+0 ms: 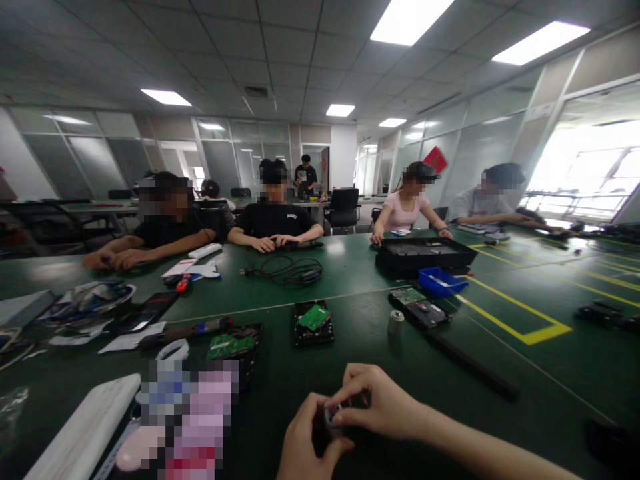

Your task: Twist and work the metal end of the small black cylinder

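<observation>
At the near edge of the green table, my left hand (pixel 307 437) curls its fingers and thumb round a small grey metal cylinder (pixel 330 417). The fingertips of my right hand (pixel 375 400) are pinched at the top of that cylinder; whether a smaller part is between them is hidden. Farther off, a similar metal cylinder (pixel 396 321) stands upright on the table. Just left of it lies a black hard drive (pixel 313 333) with a green circuit board (pixel 314 317) on top. Another hard drive (pixel 423 308) lies beyond to the right.
To the left are a dark electric screwdriver (pixel 193 331), a third drive with a green board (pixel 233 345) and a white power bank (pixel 87 427). A blue bin (pixel 443 283), black tray (pixel 425 257), dark bar (pixel 473 367) and coiled cable (pixel 287 272) lie farther off. Several people sit opposite.
</observation>
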`<action>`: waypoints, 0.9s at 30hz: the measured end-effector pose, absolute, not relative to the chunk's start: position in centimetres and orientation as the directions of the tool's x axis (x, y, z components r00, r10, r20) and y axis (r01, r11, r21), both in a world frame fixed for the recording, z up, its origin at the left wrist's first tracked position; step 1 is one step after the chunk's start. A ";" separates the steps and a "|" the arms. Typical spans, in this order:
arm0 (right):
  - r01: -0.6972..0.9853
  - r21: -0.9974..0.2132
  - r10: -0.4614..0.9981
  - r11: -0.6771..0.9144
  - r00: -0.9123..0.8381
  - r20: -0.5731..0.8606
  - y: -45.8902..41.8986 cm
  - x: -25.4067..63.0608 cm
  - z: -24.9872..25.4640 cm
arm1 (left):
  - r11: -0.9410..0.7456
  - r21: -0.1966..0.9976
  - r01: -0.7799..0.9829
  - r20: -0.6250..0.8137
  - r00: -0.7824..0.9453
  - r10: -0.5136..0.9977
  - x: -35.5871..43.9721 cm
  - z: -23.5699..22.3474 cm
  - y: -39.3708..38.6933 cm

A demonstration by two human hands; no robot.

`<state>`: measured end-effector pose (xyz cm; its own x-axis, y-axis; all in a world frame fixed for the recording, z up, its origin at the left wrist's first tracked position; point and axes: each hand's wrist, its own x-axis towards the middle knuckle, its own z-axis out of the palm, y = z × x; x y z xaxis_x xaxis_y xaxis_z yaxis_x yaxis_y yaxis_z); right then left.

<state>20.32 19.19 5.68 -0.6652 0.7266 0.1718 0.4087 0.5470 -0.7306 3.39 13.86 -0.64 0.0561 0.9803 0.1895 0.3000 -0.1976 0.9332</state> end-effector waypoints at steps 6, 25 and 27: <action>0.393 -0.757 0.770 0.522 -0.600 0.219 19.4 20.5 6.0 | -0.158 0.933 0.323 0.158 0.026 0.987 3.5 -0.2 13.6; 0.694 -0.565 0.860 0.446 -0.507 0.055 18.5 31.1 1.2 | -0.292 0.888 0.356 0.320 -0.021 0.947 3.4 -1.2 13.5; 0.684 -0.593 0.875 0.424 -0.479 0.073 18.4 30.6 1.5 | -0.284 0.892 0.352 0.312 -0.023 0.950 3.4 -1.3 13.5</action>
<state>30.56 18.44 1.48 -0.4790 0.8748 0.0727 0.6843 0.4240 -0.5933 3.39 13.50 -1.30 -0.0229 0.9500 0.3115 0.3522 -0.2840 0.8918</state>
